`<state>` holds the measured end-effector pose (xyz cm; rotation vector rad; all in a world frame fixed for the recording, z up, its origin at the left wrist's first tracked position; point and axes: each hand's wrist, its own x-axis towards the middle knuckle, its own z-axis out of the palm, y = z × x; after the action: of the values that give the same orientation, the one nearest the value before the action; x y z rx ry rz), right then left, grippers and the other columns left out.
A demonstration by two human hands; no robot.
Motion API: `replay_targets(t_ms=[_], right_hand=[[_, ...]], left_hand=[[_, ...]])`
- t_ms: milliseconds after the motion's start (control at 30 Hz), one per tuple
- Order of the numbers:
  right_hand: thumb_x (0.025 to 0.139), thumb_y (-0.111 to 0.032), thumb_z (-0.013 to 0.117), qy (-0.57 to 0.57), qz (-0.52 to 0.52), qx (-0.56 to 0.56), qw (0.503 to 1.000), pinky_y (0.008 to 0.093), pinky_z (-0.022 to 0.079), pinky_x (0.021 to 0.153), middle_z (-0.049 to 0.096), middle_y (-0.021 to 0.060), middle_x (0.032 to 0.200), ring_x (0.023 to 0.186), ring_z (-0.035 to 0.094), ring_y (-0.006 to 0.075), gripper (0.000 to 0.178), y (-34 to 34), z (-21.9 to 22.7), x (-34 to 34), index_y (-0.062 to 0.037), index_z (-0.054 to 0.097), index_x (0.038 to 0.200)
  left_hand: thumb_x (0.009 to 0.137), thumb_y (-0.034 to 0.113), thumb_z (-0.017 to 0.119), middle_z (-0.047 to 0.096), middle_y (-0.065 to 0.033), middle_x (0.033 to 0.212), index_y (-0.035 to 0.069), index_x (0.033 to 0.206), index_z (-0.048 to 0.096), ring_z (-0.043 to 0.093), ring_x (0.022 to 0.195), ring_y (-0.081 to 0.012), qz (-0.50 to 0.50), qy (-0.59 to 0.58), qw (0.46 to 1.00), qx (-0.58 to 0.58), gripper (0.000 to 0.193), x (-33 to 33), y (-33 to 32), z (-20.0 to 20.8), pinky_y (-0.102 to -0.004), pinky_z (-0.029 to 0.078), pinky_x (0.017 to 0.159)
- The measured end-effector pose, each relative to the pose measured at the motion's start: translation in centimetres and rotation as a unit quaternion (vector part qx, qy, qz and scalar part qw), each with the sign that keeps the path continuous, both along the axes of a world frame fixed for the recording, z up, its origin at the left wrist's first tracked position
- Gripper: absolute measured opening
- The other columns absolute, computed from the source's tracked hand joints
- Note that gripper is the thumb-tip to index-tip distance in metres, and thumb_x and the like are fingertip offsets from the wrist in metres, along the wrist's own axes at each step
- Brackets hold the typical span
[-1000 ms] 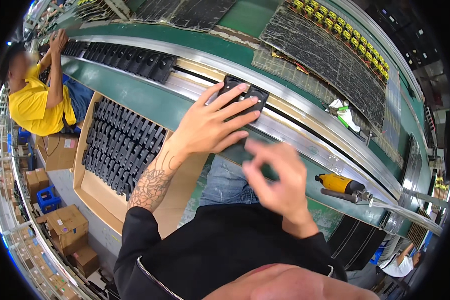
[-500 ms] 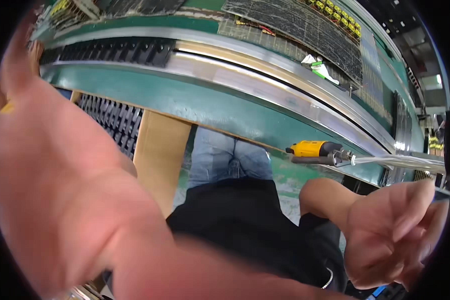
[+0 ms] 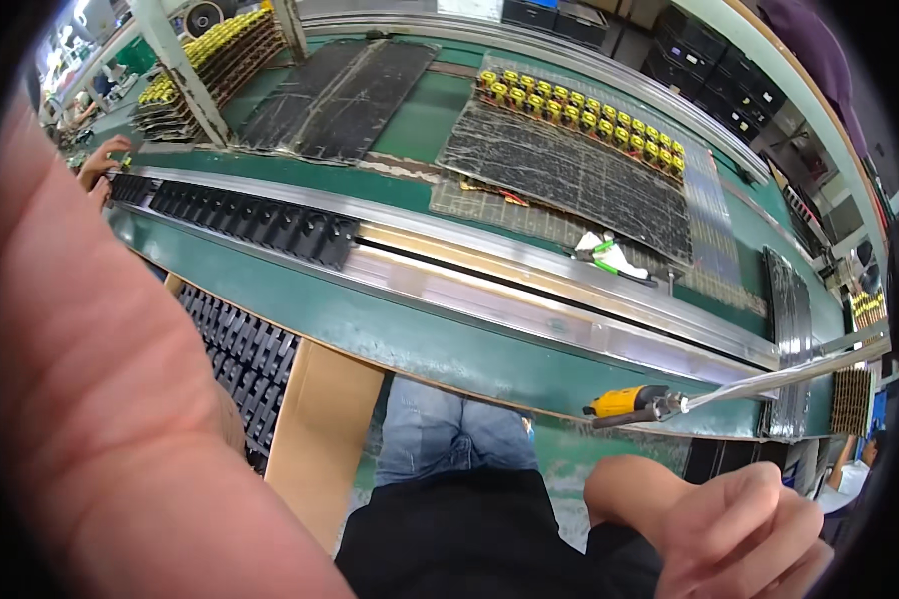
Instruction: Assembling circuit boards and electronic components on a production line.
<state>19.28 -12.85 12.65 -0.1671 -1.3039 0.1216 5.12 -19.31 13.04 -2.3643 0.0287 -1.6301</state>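
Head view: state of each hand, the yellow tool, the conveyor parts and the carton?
left hand: raised close to the camera, empty.
right hand: loosely curled, holding nothing.
yellow power screwdriver: lying unheld on the bench edge.
row of black parts: lined up on the conveyor rail.
cardboard carton: open, holding black parts.

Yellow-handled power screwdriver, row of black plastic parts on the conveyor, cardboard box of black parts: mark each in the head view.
Yellow-handled power screwdriver (image 3: 624,402): head view, on its yellow body.
Row of black plastic parts on the conveyor (image 3: 260,222): head view, mid-row.
Cardboard box of black parts (image 3: 320,429): head view, on its bare tan wall.
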Motion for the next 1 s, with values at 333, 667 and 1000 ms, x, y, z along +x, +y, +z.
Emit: replay_targets(t_ms=[333, 667, 1000], right_hand=[[0.093, -0.012, 0.058, -0.041, 0.136, -0.078, 0.987, 0.0284, 0.042, 0.055, 0.056, 0.0007, 0.073, 0.063, 0.048, 0.0154, 0.016, 1.4, 0.4, 0.2, -0.0157, 0.051, 0.079], [0.067, 0.013, 0.059, -0.215, 0.014, -0.293, 0.931, 0.0308, 0.048, 0.059, 0.066, 0.0060, 0.070, 0.059, 0.054, 0.0192, 0.022, 5.9, -11.6, -0.7, -0.0041, 0.071, 0.075], [0.067, 0.015, 0.058, -0.298, 0.059, -0.360, 0.882, 0.0264, 0.045, 0.056, 0.069, 0.0057, 0.076, 0.060, 0.055, 0.0180, 0.029, 6.2, -17.1, -2.1, -0.0032, 0.075, 0.082]], left_hand=[[0.086, 0.027, 0.073, 0.061, -0.0066, 0.135, 0.004, 0.125, 0.067, 0.059, 0.120, -0.0268, 0.113, -0.023, 0.993, 0.025, 0.045, -3.0, 9.5, 12.9, -0.0418, 0.050, 0.100], [0.087, 0.024, 0.073, 0.062, -0.0071, 0.133, 0.003, 0.124, 0.067, 0.060, 0.118, -0.0261, 0.143, -0.043, 0.983, -0.102, 0.043, -4.9, 13.5, 6.3, -0.0405, 0.050, 0.099], [0.087, 0.022, 0.072, 0.063, -0.0076, 0.132, 0.003, 0.123, 0.067, 0.061, 0.116, -0.0254, 0.173, -0.103, 0.979, 0.016, 0.041, -4.7, 11.7, 1.0, -0.0393, 0.051, 0.098]])
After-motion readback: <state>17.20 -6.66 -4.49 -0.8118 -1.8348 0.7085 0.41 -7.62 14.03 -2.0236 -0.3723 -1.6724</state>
